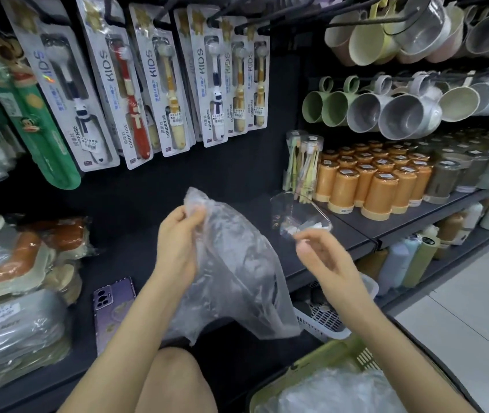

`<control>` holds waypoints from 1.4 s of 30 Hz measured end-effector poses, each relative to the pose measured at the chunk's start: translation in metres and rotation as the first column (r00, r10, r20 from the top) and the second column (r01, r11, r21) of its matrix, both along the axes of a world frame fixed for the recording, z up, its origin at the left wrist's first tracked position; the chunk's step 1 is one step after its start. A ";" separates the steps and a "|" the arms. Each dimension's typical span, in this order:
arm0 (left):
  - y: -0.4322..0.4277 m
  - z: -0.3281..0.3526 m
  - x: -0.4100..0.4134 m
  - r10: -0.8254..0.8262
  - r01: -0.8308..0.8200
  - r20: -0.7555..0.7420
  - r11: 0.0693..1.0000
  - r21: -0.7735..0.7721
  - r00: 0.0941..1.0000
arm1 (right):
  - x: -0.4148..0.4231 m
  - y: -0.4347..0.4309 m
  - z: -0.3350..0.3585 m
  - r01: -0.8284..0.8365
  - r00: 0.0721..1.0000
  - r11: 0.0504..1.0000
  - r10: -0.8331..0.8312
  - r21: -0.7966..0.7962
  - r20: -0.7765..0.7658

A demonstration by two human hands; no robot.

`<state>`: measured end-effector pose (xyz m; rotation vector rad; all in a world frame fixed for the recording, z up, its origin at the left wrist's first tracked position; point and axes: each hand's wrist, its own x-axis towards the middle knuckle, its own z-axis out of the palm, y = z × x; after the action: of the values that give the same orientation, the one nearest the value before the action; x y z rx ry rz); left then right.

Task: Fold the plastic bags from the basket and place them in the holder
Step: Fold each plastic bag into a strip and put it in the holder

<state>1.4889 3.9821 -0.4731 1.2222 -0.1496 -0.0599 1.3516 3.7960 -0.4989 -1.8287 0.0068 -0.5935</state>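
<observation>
Nearest, beside the knee [174, 380], green basket [320, 360] heaped with clear plastic bags [341, 391]; above, left hand [177, 236] pinching the top of one clear bag [237, 275] hanging in mid-air, right hand [323, 254] just beside it, fingers loosely curled, grip impossible to tell.

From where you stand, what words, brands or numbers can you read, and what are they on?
"KIDS": down each toothbrush pack.
"CONDENSE": near the foot of those packs.
Chinese characters beside "CONDENSE": too small to read.
Price stickers on the packs: too small to read.
Labels on the orange cups: blurred.
Print on the wrapped packs at left: blurred.
</observation>
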 end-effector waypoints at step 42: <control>0.045 -0.044 0.080 0.356 -0.373 0.110 0.887 0.274 0.928 | 0.076 -0.063 -0.039 -0.156 0.940 0.863 0.279 0.481 -0.196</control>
<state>1.5690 4.0274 -0.5173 1.5300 0.0449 0.2925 1.4279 3.7327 -0.5376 -1.4020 0.1055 -0.1621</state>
